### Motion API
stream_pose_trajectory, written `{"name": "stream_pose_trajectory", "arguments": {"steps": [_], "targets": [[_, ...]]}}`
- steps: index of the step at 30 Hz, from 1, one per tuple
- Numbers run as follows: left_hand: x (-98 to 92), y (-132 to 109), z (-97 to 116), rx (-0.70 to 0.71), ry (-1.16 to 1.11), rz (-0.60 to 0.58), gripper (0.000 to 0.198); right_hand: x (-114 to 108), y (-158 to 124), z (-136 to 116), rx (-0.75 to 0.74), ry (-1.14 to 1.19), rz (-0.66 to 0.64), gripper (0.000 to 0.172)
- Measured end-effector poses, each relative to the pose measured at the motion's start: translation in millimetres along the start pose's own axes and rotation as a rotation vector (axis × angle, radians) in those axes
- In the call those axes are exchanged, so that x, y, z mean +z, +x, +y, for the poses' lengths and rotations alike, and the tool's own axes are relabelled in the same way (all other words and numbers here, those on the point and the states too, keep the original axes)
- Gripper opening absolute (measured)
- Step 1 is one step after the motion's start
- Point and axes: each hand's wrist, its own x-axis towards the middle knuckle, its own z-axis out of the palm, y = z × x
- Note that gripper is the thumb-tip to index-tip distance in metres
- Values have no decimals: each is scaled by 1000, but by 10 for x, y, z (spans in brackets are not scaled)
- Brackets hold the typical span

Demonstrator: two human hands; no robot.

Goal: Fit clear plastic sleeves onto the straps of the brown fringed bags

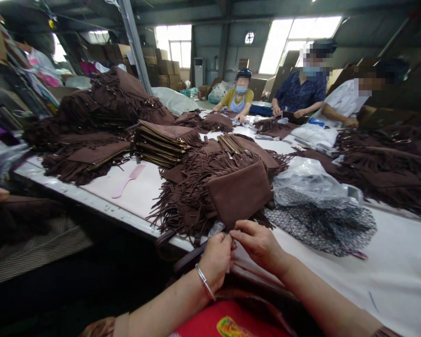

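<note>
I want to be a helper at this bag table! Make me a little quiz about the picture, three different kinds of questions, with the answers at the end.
1. Where are the left grip and the right grip?
a) Far apart
b) Close together, in front of the smooth brown pouch
c) Out of the picture

2. True or false: the pink comb lies on the white tabletop.

3. Fill in the missing word: the silver bracelet is on the same arm as the ____ grip.

Key: 1. b; 2. true; 3. left.
</note>
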Motion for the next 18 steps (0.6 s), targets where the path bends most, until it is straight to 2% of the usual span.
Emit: {"name": "stream_pose_trajectory", "arguments": {"steps": [3, 6, 10, 14, 18], "targets": [[-79, -64, -51, 31, 127, 3, 26, -3, 59, -14, -64, -4, -40, 28], [-167, -131, -74, 139, 259, 8, 29, -29, 112, -79, -87, 25, -138, 23], [-250, -177, -49, 290, 395, -11, 30, -63, 177, -161, 48, 94, -222, 19], [-263, -173, -47, 406, 573, 46, 22, -75, 231, -192, 198, 194, -268, 22], [-263, -157, -69, 435, 658, 33, 25, -76, 275, -207, 252, 185, -293, 19]]}}
